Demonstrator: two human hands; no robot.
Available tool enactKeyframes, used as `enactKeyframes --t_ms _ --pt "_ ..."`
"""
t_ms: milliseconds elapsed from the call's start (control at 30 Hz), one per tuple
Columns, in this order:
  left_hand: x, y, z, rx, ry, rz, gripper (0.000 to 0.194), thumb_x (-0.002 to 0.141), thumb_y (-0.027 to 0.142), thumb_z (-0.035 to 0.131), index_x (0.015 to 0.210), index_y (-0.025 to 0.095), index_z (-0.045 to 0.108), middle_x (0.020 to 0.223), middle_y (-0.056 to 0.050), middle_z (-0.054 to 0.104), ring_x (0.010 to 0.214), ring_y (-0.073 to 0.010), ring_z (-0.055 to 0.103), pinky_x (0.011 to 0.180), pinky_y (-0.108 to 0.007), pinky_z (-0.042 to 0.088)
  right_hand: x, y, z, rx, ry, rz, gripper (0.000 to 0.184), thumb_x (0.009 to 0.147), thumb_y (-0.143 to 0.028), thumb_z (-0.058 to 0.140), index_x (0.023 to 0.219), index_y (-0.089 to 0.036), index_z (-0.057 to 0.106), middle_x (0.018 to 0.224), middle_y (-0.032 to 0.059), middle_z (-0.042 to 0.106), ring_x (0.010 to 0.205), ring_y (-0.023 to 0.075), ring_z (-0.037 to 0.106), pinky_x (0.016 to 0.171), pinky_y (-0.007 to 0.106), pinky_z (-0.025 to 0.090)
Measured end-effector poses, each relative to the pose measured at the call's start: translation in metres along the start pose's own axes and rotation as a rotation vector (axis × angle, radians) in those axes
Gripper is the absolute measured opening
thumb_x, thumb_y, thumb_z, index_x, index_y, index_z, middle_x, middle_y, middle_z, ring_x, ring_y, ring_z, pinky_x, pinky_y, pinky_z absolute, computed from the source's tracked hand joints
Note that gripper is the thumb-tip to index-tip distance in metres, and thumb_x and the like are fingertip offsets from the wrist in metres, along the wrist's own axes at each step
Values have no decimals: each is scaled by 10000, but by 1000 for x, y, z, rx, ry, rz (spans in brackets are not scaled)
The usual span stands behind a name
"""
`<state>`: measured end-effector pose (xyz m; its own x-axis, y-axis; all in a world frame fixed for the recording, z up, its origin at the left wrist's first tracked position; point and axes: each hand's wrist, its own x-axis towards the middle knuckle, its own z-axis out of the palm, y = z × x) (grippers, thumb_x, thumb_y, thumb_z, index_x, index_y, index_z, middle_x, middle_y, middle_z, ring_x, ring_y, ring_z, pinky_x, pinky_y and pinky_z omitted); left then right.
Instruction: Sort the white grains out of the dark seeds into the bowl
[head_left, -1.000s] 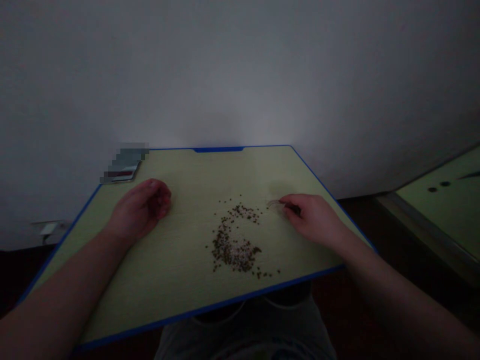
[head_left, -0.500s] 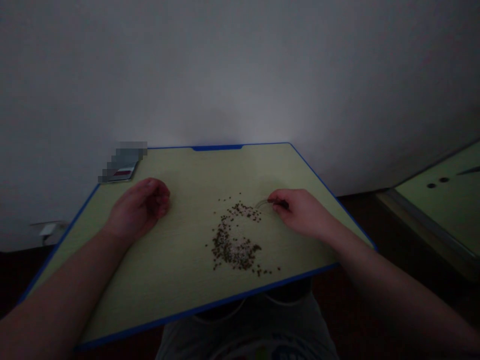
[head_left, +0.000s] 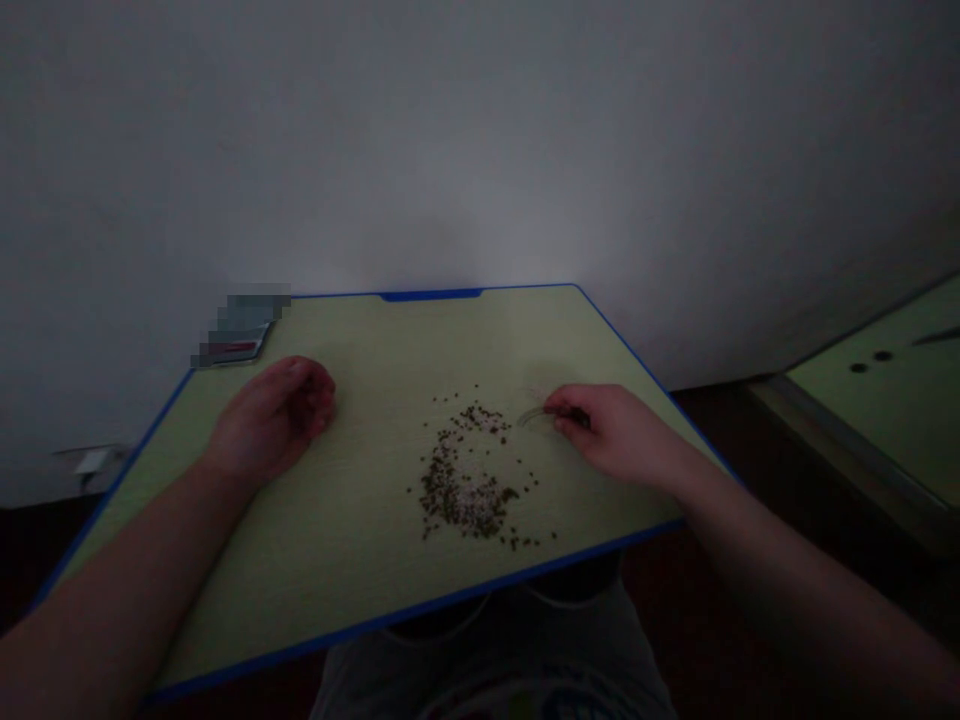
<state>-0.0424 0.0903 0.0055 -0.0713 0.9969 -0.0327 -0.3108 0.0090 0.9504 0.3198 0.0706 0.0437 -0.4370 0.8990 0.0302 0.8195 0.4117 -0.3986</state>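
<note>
A loose heap of small dark-brown and pale grains (head_left: 469, 490) lies spread on the light-topped table (head_left: 360, 560), thinning to stray dark grains around it. My right hand (head_left: 611, 430) is just right of the heap's upper end. Its fingers pinch a thin tool with curved, wire-like ends (head_left: 534, 415), pointing left toward the grains; blur hides its exact kind. Left of the heap, my left hand (head_left: 274, 415) rests on the tabletop on its side. Its fingers are loosely curled in, and nothing shows in them.
A flat, partly pixelated object (head_left: 240, 335) lies at the table's far left corner. A blue rim (head_left: 431, 295) borders the tabletop, with a wall behind it. A pale cabinet (head_left: 885, 400) stands at the right; a white plug (head_left: 91, 462) is low at the left.
My right hand has moved slightly right and down with the wire-like tool, away from the heap. A few dark grains now lie in the heap's right-hand gap. My left hand stays put.
</note>
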Motion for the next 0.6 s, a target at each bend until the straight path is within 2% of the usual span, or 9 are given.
enactKeyframes --t_ms 200,433,600 --pt "0 0 1 7 15 -3 155 735 281 645 661 144 641 577 -14 573 428 -103 500 313 -186 375 12 0 7 -6 8 -32 203 828 -150 509 953 -198 662 871 34 708 771 174 619 677 275 431" --pt "-1 2 3 -1 7 -1 144 731 263 654 662 139 626 580 -14 573 437 -103 511 319 -185 370 4 0 0 36 -53 -61 192 820 -140 510 918 -197 664 840 23 700 722 154 608 641 258 415" --pt "-2 4 4 15 -10 10 158 752 273 632 666 141 628 560 -16 564 428 -106 504 314 -189 365 5 -2 -1 31 -36 -50 184 820 -146 513 916 -201 660 834 25 693 711 159 596 633 265 409"
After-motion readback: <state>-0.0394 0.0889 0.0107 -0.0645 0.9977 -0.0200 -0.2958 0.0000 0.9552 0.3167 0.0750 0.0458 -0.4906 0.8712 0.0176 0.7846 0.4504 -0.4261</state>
